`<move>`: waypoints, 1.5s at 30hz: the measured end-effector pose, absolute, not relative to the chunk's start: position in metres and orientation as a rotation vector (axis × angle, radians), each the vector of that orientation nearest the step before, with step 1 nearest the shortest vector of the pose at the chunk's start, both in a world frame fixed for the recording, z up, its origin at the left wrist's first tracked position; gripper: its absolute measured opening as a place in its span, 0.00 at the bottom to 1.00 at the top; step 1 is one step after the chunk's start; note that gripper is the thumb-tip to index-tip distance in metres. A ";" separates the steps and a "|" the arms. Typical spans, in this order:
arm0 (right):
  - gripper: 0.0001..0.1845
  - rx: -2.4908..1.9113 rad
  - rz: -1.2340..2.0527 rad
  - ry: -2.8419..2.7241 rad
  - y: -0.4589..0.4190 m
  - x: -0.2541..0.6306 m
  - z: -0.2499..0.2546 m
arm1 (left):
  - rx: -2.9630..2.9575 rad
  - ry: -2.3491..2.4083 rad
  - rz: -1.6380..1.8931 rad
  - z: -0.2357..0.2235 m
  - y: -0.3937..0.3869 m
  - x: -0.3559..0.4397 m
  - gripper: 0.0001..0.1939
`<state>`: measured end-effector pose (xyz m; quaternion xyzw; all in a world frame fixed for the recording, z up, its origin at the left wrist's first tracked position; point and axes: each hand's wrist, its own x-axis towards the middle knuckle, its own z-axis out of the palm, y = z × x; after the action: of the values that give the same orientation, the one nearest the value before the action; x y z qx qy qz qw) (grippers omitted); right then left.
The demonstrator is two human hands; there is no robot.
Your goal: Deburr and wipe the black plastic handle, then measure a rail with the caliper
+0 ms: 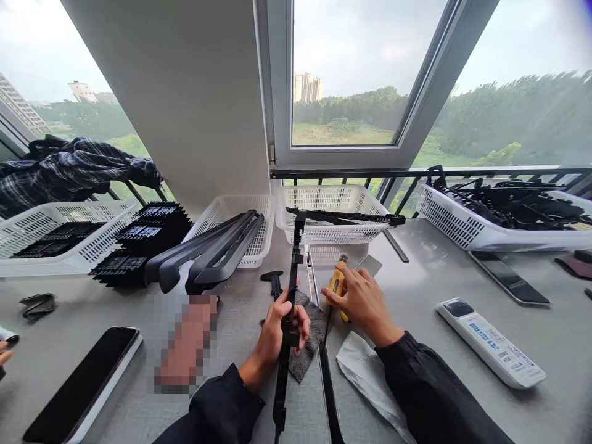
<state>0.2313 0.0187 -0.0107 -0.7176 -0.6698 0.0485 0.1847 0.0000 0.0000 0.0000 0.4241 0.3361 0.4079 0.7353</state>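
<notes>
We had our left hand (280,327) closed around a long black strip (296,265), which stood over the middle of the grey table (416,277), one end toward the near edge and the other toward the far baskets. Our right hand (367,302) was just right of it, thumb and fingers narrowed on a yellow-handled tool (338,280), whose thin dark shaft pointed to the near side.

Beneath and between our hands we saw a dark grey cloth (308,357), with a black caliper (275,282) partly showing on its far left. A crumpled white sheet (365,373) lay near our right sleeve, and farther right was a white remote (490,342).

On the far side, more black strips (361,217) lay across a white basket (333,237). To its left, dark grey curved bars (226,256) leaned in a second basket (217,209), beside stacked black grids (152,231). On the near left we had a black-screened phone (86,385); at the left edge, another person's fingers (4,356) just showed.
</notes>
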 end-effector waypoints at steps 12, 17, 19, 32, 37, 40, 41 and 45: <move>0.38 -1.834 0.158 -1.662 0.005 0.211 -0.007 | 0.837 0.634 1.013 -0.005 0.008 0.001 0.37; 0.37 -1.453 0.372 -1.457 -0.005 0.205 -0.001 | 0.765 0.583 1.027 0.005 0.009 -0.004 0.38; 0.37 -1.366 0.453 -1.443 -0.006 0.202 -0.003 | 0.717 0.601 1.038 0.011 0.008 -0.007 0.37; 0.49 -1.157 0.605 -1.800 -0.021 0.189 -0.012 | 0.535 0.492 1.207 0.028 0.022 -0.024 0.33; 0.48 -1.051 0.680 -1.979 -0.027 0.186 -0.006 | 0.523 0.521 1.251 0.026 0.029 -0.029 0.31; 0.37 -1.022 0.692 -2.078 -0.030 0.187 -0.001 | 0.541 0.508 1.266 0.027 0.030 -0.029 0.30; 0.32 -1.029 0.706 -2.112 -0.030 0.187 0.001 | 0.551 0.510 1.268 0.028 0.029 -0.029 0.30; 0.18 -1.068 0.728 -2.218 -0.031 0.185 0.006 | 0.571 0.532 1.282 0.030 0.028 -0.027 0.31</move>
<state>0.1845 -0.0308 0.0056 -0.3991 -0.8285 0.2720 0.2833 -0.0269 0.0275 0.0299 0.2593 0.2418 0.5824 0.7315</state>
